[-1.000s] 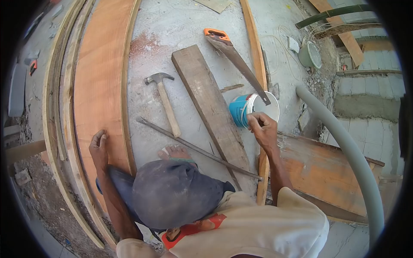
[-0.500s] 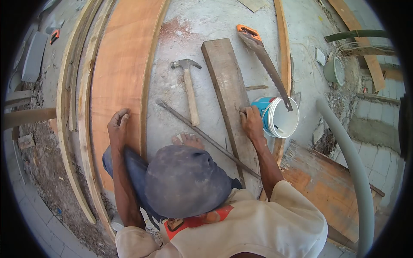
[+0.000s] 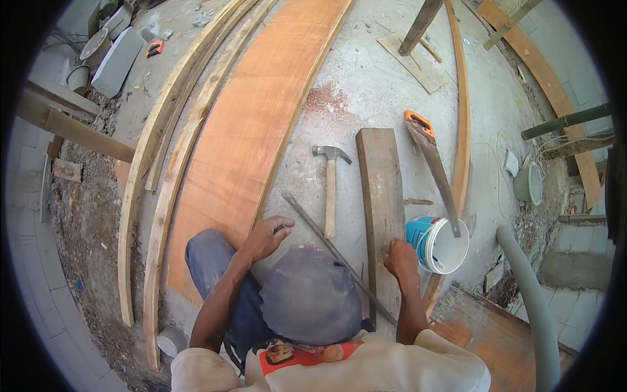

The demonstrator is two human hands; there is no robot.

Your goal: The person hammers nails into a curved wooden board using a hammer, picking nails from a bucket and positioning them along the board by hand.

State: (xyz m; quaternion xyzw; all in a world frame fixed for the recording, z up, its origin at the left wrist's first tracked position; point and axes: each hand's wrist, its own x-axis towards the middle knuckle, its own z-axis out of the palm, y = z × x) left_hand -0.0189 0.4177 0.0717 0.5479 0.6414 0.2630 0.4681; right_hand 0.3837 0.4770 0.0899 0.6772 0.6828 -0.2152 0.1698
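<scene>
My left hand (image 3: 266, 239) is lifted at the near right edge of a long plywood board (image 3: 264, 98), its fingers curled together. Something small and dark may be at its fingertips, too small to name. My right hand (image 3: 400, 260) is closed over the near part of a thick grey timber (image 3: 383, 189), beside a blue and white bucket (image 3: 428, 235). What it pinches, if anything, is hidden. Between my hands lie a claw hammer (image 3: 331, 189), head away from me, and a thin metal bar (image 3: 320, 232). A handsaw (image 3: 434, 166) with an orange handle leans on the bucket's rim.
Long wooden strips (image 3: 189, 140) run along the left of the board. Another strip (image 3: 461, 98) lies on the right, near a grey pipe (image 3: 529, 294). A post (image 3: 420, 29) stands at the back on a flat offcut (image 3: 428, 75). A metal cup (image 3: 172, 341) sits by my left elbow.
My left hand has moved right, from over the plywood to its edge. My right hand stays at the timber, its fingers closed. The view has shifted, so things appear lower and further right.
</scene>
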